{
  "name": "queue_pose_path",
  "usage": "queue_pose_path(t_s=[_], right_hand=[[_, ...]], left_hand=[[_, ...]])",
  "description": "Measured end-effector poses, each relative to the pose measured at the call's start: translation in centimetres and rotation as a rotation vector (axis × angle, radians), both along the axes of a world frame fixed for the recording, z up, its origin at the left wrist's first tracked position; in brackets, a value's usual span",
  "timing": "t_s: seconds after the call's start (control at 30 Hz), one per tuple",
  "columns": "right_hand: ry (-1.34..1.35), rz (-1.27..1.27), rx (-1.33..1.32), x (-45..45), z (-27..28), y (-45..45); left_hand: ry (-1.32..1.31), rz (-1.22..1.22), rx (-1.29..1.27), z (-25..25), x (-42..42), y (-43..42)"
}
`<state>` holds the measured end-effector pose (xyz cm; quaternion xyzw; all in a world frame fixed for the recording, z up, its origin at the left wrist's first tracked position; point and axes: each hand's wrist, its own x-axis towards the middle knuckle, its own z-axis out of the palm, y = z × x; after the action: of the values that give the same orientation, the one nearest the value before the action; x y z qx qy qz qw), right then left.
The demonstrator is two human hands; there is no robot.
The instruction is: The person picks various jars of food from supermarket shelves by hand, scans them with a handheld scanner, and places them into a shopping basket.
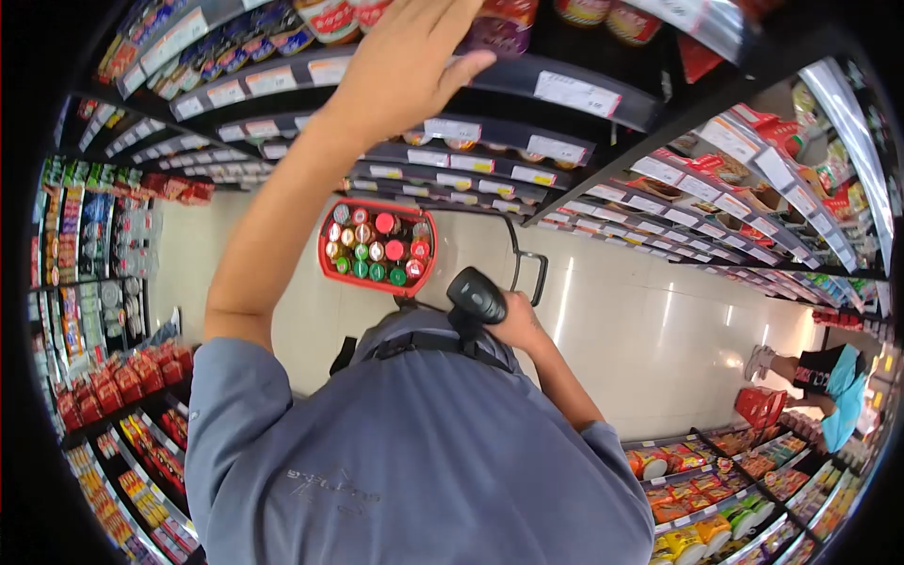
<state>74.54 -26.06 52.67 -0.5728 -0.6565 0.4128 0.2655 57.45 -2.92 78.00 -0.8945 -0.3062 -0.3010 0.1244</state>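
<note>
My left hand (407,71) is raised to the upper shelf (508,80), fingers stretched out past the top edge of the view and thumb spread to the side. A jar with dark purple contents (501,34) stands right beside the thumb; whether the fingertips touch anything is hidden. Low at my waist, my right hand (521,322) is wrapped round a black handheld barcode scanner (477,296). In front of me is a red basket (353,280), filled with several jars and bottles with red, green, white and gold lids (377,250).
Price labels (576,92) line the shelf edges ahead. A black metal frame (529,275) stands beside the lower shelves. Red packages (122,381) fill a shelf at left. In the right aisle, a person in a light-blue top (841,400) is near a red basket (759,405).
</note>
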Motion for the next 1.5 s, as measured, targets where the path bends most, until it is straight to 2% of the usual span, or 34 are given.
queue_pose_path(t_s=[0.07, 0.17, 0.23, 0.3, 0.33, 0.5, 0.57, 0.7, 0.77, 0.83, 0.9, 0.93, 0.97, 1.0, 1.03, 1.1, 1.13, 1.2, 1.43, 1.5], right_hand=[[-0.022, -0.048, -0.099, 0.4, -2.1, -0.5], [-0.069, -0.03, -0.197, 0.6, -5.4, -1.4], [-0.06, -0.042, -0.164, 0.8, -9.0, -2.5], [-0.089, -0.026, -0.234, 0.9, -10.5, -4.0], [-0.116, -0.02, -0.274, 1.0, -10.9, -4.3], [-0.145, -0.018, -0.329, 1.2, -9.8, -4.6], [-0.148, -0.003, -0.347, 0.8, -10.6, -4.5], [-0.252, 0.054, -0.457, -2.3, -14.8, -3.0], [-0.304, 0.097, -0.423, -4.4, -18.1, -1.7], [-0.396, 0.138, -0.599, -5.9, -20.4, -0.4], [-0.302, -0.167, -0.438, -6.3, -15.6, -8.6], [-0.349, -0.189, -0.608, -6.6, -15.3, -9.0], [-0.46, -0.145, -0.762, -6.3, -15.8, -9.6], [-0.506, -0.097, -0.64, -4.2, -18.1, -13.0], [-0.517, -0.096, -0.661, -4.9, -18.2, -13.2], [-0.502, -0.136, -0.653, -7.6, -18.0, -11.4], [-0.449, -0.125, -0.671, -9.6, -17.3, -9.2], [-0.435, -0.098, -0.792, -8.4, -19.6, -10.5], [-0.42, -0.174, -0.893, -7.0, -23.6, -9.6], [-0.427, -0.178, -0.875, -6.1, -24.6, -9.9]], left_hand=[[-0.21, -0.194, 0.126, -4.7, -2.1, -1.8], [-0.265, -0.077, -0.21, -13.6, -6.4, -6.3], [-0.257, 0.094, -0.603, -21.7, -10.2, -8.5], [-0.215, 0.23, -0.812, -31.6, -15.3, -11.4], [-0.227, 0.29, -1.02, -35.3, -17.3, -12.3], [-0.264, 0.276, -0.956, -35.2, -17.0, -13.3], [-0.288, 0.286, -0.993, -37.1, -17.7, -13.9], [-0.399, 0.322, -1.109, -46.1, -21.5, -15.3], [-0.445, 0.337, -1.193, -51.0, -24.0, -15.5], [-0.491, 0.35, -1.278, -56.8, -25.5, -16.7], [0.116, 0.483, -1.409, -63.6, -24.9, -20.3], [0.104, 0.388, -1.451, -64.1, -24.5, -18.8], [0.149, 0.345, -1.409, -65.6, -23.7, -17.8], [0.193, 0.302, -1.366, -67.2, -22.9, -16.9], [0.182, 0.305, -1.381, -68.5, -22.2, -15.9], [0.224, 0.198, -1.091, -70.6, -20.5, -13.8], [0.217, 0.202, -1.102, -71.9, -19.7, -12.8], [0.125, 0.27, -0.786, -74.0, -18.0, -11.0], [0.188, 0.323, -0.713, -80.5, -13.7, -7.9], [0.191, 0.296, -0.845, -81.4, -13.5, -7.3]])
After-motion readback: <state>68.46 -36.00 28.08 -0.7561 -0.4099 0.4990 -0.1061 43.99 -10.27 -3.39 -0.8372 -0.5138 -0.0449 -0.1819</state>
